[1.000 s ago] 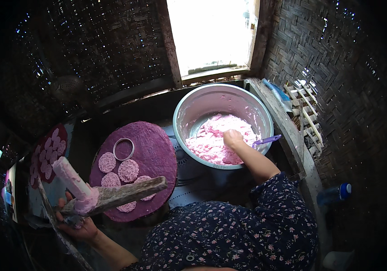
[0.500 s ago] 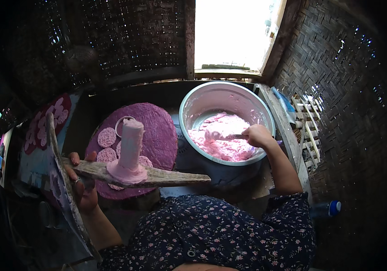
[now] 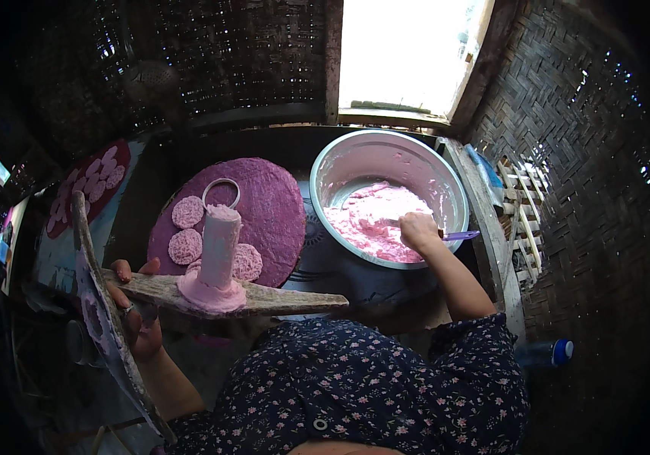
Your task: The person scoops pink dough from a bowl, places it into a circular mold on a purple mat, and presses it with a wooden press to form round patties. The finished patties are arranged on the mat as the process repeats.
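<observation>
My left hand [image 3: 138, 307] grips a weathered wooden press; a pink-coated cylinder [image 3: 220, 254] stands upright on its crossboard [image 3: 294, 302], and a second board [image 3: 97, 299] slants down beside the fingers. In a wide basin [image 3: 332, 159] of pink paste [image 3: 370, 208], my right hand [image 3: 417, 227] is closed on the handle of a metal utensil [image 3: 389, 222] whose end is in the paste. A purple handle [image 3: 461, 235] shows at the basin's right rim. Left of the basin, a purple round board [image 3: 272, 212] carries several textured pink discs [image 3: 185, 247] and a white ring [image 3: 221, 180].
Another board [image 3: 67, 221] with several pink discs is at the far left. Woven walls [image 3: 568, 167] surround the work area, with a bright opening [image 3: 401, 53] behind. A wooden ledge and slats [image 3: 522, 220] run along the right, above a blue-capped bottle [image 3: 545, 353].
The press in my left hand has gone from tilted to upright, its cylinder shifting right. My right hand, earlier low in the paste, now shows higher on a utensil. The view has shifted slightly.
</observation>
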### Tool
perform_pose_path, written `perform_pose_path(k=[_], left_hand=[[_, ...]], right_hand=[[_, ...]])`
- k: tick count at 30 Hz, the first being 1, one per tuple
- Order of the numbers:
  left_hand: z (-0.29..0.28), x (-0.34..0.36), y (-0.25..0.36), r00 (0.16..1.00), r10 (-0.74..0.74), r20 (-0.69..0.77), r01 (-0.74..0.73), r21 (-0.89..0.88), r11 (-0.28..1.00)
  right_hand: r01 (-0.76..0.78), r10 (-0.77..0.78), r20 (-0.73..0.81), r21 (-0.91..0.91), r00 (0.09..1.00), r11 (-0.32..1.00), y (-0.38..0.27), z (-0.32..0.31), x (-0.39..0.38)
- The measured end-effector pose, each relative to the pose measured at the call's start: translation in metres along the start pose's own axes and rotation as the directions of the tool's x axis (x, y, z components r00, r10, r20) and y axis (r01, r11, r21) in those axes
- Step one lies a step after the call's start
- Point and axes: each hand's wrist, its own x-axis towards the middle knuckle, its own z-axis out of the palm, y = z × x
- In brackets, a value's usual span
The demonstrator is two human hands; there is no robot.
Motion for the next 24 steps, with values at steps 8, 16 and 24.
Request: perform_pose_path(k=[8, 16, 24], left_hand=[[0.009, -0.001, -0.008, 0.996, -0.087, -0.012, 0.087, -0.037, 0.996], [0.035, 0.025, -0.032, 0.983, -0.113, 0.145, 0.118, -0.026, 0.993], [0.106, 0.083, -0.133, 0.932, -0.287, 0.220, 0.191, 0.374, 0.907]], right_hand=[[-0.012, -0.024, 0.143, 0.243, 0.989, 0.970, 0.032, -0.030, -0.040], [-0.165, 0.005, 0.254, 0.613, 0.967, 0.773, 0.106, -0.087, -0.076], [-0.077, -0.249, 0.142, 0.964, 0.958, 0.253, 0.121, -0.135, -0.103]])
